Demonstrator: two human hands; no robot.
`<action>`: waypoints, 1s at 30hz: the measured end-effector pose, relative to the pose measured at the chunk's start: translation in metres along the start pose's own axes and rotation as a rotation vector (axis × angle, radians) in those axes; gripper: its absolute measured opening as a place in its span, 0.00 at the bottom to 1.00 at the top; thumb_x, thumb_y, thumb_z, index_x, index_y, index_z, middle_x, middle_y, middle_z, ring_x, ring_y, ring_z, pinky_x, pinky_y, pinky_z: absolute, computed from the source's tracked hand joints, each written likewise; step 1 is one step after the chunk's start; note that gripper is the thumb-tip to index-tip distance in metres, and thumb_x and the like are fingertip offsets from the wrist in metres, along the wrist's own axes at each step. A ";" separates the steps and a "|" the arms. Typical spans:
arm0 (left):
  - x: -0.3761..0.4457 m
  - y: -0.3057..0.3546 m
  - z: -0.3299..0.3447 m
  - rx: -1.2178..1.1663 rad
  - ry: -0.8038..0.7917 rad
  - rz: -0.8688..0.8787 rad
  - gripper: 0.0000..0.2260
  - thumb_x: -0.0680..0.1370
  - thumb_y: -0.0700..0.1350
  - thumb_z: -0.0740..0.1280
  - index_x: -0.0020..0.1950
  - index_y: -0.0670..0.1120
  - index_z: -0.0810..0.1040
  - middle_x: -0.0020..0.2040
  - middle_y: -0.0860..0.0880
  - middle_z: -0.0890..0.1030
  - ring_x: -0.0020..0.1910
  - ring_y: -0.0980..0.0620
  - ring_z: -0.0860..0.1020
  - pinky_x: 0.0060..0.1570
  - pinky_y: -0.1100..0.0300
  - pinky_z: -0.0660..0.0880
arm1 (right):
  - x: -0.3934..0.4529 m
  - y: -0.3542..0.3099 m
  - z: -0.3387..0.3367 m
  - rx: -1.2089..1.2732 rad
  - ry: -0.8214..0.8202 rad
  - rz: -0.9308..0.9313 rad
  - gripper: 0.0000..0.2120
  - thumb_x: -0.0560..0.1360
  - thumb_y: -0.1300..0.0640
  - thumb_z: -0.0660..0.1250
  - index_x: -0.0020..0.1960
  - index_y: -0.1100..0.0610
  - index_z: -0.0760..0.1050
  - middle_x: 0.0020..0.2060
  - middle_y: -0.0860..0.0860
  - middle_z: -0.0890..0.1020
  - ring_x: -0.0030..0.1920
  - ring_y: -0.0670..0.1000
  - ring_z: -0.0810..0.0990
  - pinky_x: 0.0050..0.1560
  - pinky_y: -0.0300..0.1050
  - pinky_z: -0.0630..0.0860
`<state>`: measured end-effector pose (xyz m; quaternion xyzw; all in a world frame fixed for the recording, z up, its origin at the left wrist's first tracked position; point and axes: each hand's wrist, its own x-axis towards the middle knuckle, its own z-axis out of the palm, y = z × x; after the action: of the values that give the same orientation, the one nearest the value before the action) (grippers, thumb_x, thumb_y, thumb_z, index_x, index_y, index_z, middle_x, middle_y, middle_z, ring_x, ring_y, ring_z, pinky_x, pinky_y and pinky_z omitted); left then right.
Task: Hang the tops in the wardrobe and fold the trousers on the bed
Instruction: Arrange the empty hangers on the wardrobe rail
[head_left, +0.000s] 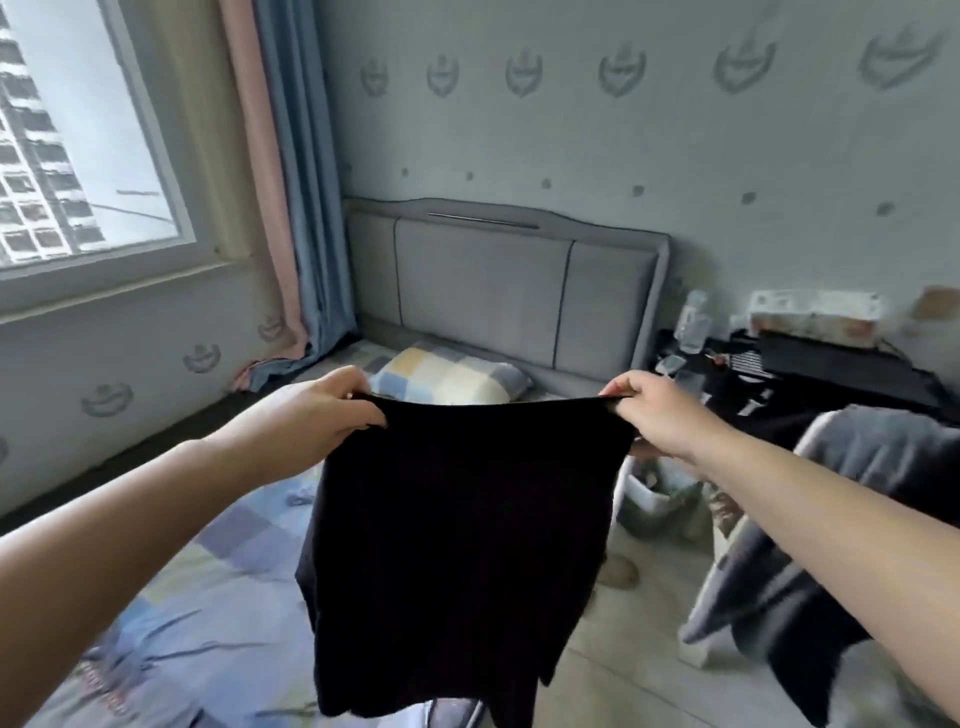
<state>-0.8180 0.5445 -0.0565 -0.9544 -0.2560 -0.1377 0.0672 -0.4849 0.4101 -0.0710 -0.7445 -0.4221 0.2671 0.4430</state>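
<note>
A black garment (457, 545) hangs in the air in front of me, stretched flat by its top edge; I cannot tell whether it is trousers or a top. My left hand (317, 410) grips its upper left corner. My right hand (654, 410) grips the upper right corner. The cloth drops over the bed (208, 597), which has a blue and purple checked sheet. Its lower hem reaches the bottom of the view and hides part of the mattress.
A checked pillow (447, 379) lies by the grey headboard (498, 280). Grey and dark clothes (841, 519) drape over something at the right. A cluttered black side table (810, 369) stands by the wall. A bin (654, 499) sits on the floor beside the bed.
</note>
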 end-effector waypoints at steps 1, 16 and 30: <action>0.019 0.011 0.006 -0.017 0.000 0.028 0.11 0.77 0.44 0.67 0.57 0.56 0.79 0.52 0.54 0.71 0.41 0.49 0.75 0.41 0.58 0.74 | -0.002 0.007 -0.023 -0.030 0.045 -0.004 0.10 0.76 0.64 0.59 0.44 0.52 0.75 0.37 0.50 0.78 0.36 0.46 0.76 0.26 0.35 0.73; 0.337 0.271 0.063 -0.129 -0.145 0.305 0.17 0.75 0.62 0.66 0.59 0.55 0.78 0.40 0.60 0.72 0.42 0.56 0.74 0.43 0.62 0.68 | -0.048 0.125 -0.358 0.340 0.596 0.214 0.18 0.74 0.65 0.56 0.37 0.51 0.81 0.27 0.48 0.73 0.19 0.44 0.65 0.20 0.32 0.60; 0.545 0.525 0.089 -1.572 -0.093 0.434 0.08 0.77 0.37 0.67 0.41 0.47 0.82 0.34 0.54 0.84 0.32 0.60 0.81 0.36 0.73 0.74 | -0.089 0.185 -0.556 0.715 1.153 0.064 0.13 0.76 0.65 0.58 0.43 0.56 0.81 0.36 0.52 0.79 0.35 0.47 0.76 0.34 0.39 0.74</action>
<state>-0.0787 0.3673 -0.0099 -0.7560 0.1035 -0.2210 -0.6074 -0.0278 0.0447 0.0261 -0.5875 0.0181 -0.0367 0.8082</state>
